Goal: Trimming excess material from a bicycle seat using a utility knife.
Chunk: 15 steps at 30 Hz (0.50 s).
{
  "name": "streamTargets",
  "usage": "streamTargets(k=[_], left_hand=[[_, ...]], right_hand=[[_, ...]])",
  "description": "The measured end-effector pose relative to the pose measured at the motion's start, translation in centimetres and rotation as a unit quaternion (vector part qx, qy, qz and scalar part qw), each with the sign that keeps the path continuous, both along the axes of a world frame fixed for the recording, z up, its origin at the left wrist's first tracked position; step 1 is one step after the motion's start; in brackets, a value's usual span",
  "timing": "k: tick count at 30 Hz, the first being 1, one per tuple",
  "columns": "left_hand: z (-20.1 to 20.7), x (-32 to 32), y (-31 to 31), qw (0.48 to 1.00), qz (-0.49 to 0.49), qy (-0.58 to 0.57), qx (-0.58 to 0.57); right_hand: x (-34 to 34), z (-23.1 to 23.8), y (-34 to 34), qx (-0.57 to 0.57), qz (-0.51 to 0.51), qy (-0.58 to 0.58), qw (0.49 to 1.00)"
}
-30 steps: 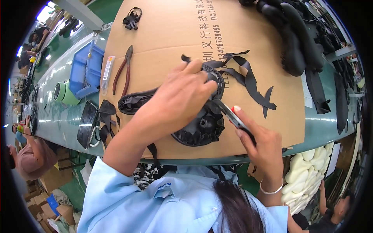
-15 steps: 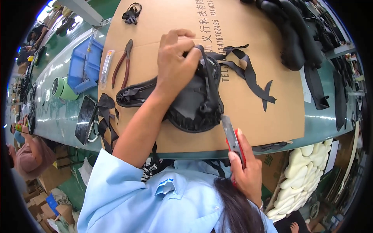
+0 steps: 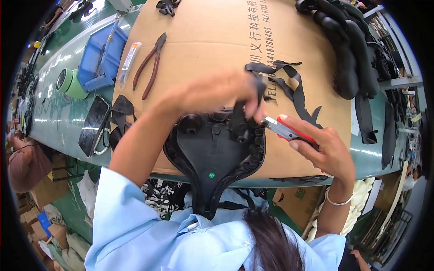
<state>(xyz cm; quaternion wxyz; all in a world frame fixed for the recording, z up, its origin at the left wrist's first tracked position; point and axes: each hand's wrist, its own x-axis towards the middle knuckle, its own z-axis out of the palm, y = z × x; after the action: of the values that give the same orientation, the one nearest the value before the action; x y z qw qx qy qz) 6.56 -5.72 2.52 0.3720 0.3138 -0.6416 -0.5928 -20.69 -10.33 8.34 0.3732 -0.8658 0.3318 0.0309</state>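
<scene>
A black bicycle saddle lies underside up in front of me, its narrow nose pointing at my body and its wide end away. Over the wide end, my left hand is closed and smeared by motion, gripping a black strip of covering material at the saddle's edge. My right hand is wrapped round a red and grey utility knife. The knife's front end points left, close to my left fingertips; how much blade shows is hidden there. Loose black offcuts lie beyond the knife.
Brown cardboard covers the green table. Red-handled pliers, a clear plastic tube, a blue bin, a green roll and a dark phone are at left. Black padded saddles are piled at far right.
The saddle has turned so its nose points at me rather than left, and has come nearer. My right hand has raised the knife up and rightward to the strip, its tip now pointing left.
</scene>
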Motion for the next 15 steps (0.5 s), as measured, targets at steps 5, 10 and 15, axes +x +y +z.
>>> streamTargets(k=[5,10,15], left_hand=[[-0.5,-0.9,-1.0,0.932,0.214,0.198,0.217],[1.3,-1.9,0.8,0.842,0.357,0.334,0.228],[4.3,1.0,2.0,0.811,0.384,0.423,0.126]], right_hand=[[1.0,-1.4,0.2,-0.041,-0.01,-0.007,0.999],[-0.7,-0.4,4.9,-0.155,-0.028,0.018,0.987],[-2.1,-0.6,9.7,-0.239,-0.052,0.079,0.966]])
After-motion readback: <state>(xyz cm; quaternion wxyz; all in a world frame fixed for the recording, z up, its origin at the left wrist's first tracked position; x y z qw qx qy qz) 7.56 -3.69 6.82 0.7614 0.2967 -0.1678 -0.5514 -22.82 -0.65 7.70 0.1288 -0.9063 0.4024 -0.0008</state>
